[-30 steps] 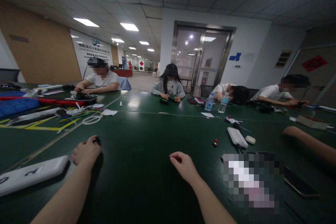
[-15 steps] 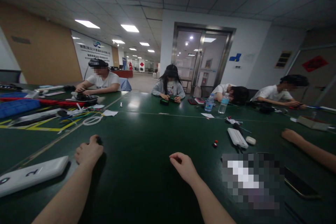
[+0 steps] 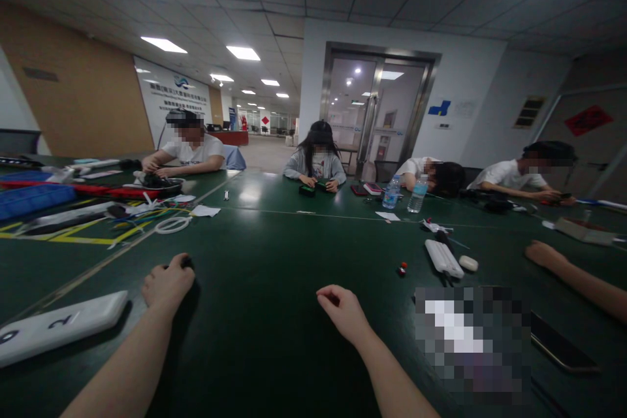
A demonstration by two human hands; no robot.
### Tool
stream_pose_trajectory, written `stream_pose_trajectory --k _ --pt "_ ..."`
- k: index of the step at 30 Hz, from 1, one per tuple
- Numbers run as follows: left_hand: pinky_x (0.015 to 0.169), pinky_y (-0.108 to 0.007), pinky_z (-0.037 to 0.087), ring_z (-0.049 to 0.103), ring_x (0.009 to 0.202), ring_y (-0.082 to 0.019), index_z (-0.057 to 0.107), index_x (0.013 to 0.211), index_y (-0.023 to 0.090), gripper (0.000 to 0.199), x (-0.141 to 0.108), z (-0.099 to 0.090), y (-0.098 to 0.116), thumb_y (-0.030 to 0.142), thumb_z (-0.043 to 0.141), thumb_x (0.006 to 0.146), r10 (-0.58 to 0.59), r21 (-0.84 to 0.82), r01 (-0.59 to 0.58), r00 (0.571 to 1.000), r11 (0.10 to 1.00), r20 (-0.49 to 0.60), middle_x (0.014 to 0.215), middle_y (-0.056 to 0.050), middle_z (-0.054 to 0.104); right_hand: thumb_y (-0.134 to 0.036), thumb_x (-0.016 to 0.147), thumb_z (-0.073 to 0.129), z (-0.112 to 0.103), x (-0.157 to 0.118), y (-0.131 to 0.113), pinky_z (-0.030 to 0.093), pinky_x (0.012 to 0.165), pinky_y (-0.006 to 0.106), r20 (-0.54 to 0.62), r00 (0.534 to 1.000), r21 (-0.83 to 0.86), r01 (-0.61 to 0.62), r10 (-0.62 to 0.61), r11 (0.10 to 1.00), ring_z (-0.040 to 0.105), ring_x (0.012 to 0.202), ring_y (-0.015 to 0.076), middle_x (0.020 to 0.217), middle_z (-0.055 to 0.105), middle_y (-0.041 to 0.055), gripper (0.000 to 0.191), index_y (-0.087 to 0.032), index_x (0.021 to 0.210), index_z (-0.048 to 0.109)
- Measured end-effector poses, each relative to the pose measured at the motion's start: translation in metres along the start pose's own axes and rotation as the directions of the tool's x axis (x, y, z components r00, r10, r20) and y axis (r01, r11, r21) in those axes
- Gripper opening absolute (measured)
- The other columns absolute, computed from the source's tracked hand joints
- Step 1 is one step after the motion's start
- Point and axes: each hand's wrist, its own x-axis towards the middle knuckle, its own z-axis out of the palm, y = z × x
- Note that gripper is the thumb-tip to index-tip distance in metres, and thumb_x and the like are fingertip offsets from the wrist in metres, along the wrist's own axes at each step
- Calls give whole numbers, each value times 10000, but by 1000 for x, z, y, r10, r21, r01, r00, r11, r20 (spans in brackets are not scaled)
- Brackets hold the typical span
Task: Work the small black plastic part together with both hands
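Note:
My left hand (image 3: 169, 284) rests on the dark green table (image 3: 259, 274) with its fingers curled round a small black object (image 3: 186, 262). Most of that object is hidden by the fingers, so its kind does not show. To the left of this hand lies a long white case (image 3: 66, 326) marked with a "2". My right hand (image 3: 343, 313) lies on the table in the middle, thumb and fingers curled together in a loose closed shape. Nothing shows in it. Further right is a small red and black item (image 3: 402, 269), apart from the hand.
Right: a white power bank (image 3: 443, 258), an earphone case (image 3: 468, 263), a phone (image 3: 563, 343) and another person's arm (image 3: 582, 284). Left: a blue tray (image 3: 36, 201), cables and a white coil (image 3: 173, 225). Several people sit across the table near water bottles (image 3: 417, 194).
My left hand has shifted very slightly to the right with the black object. My right hand stays where it was.

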Motion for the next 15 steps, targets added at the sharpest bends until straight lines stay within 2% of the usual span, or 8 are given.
stream_pose_trajectory --k 2,8,15 --pt "865 -476 414 494 1127 -370 552 1229 298 449 -1 -1 3 413 365 838 -120 -4 120 991 993 -53 1216 -162 516 -283 836 535 1 1 1 470 811 319 -3 1000 -6 1 -1 1000 604 926 177 992 644 18 211 -214 1000 648" --pt "809 -467 453 546 1057 -373 617 1145 291 445 1 -4 4 480 351 843 -107 -28 106 993 994 -40 1187 -146 569 -288 834 538 2 2 5 474 810 318 -11 1000 -14 24 -24 1000 609 912 177 973 650 15 197 -221 981 652" --pt "779 -468 472 573 1015 -369 597 1144 213 472 2 -2 3 491 392 822 -102 -18 100 991 995 -82 1116 -172 608 -291 838 536 0 1 3 476 807 319 -3 1000 -5 15 -15 1000 605 925 178 995 646 17 208 -225 996 652"
